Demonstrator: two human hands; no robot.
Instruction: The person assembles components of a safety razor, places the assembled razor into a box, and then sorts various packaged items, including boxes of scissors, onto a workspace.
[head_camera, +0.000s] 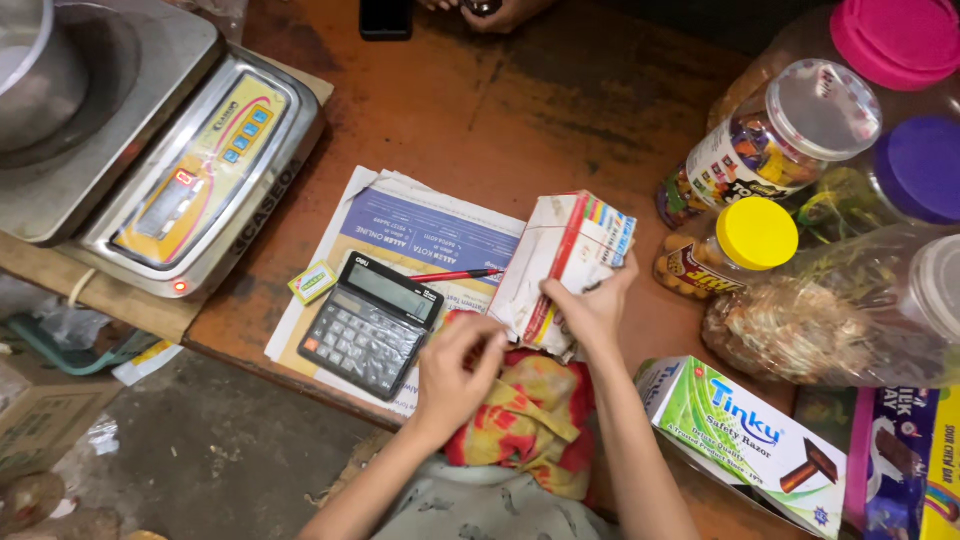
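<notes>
Right hand (592, 312) grips worn white-and-red carton (570, 265); left hand (455, 368) curled narrow over patterned cloth (530, 415), apparently holding nothing. Best to steady the carton's base near the calculator (372, 323).

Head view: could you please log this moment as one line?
right hand: holds worn paper packet | left hand: fingers curled, beside packet, above patterned cloth | nearby: calculator, red pen

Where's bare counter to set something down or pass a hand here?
Free: brown counter between scale, newspaper and candy jars. Crowded: right side, jars and green box; near edge, calculator, both hands, left hand, right hand holding a worn carton.
</notes>
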